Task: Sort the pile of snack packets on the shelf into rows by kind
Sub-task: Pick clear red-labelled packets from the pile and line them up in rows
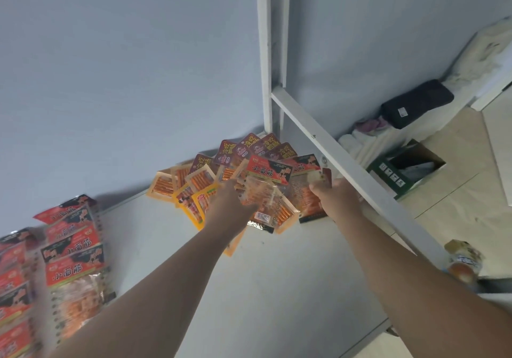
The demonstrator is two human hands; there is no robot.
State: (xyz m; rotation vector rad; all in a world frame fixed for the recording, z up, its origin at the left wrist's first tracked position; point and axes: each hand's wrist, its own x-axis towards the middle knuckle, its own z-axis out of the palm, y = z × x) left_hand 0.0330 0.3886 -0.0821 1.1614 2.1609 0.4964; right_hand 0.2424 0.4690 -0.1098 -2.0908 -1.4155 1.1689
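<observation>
A pile of snack packets (194, 183) lies at the back right corner of the white shelf (277, 288), mixing orange-edged packets with dark red ones (260, 147). My left hand (235, 199) grips a red-and-black packet (266, 173) lifted over the pile. My right hand (335, 194) holds another red-and-black packet (304, 188) by its right edge. On the shelf's left, rows of the same red-and-black packets (73, 249) lie overlapped.
A white shelf post (267, 52) and a slanted side rail (360, 180) stand right of the pile. Beyond the rail, on the floor, are a green carton (399, 174), a black bag (415, 102) and white bundles. The grey wall backs the shelf.
</observation>
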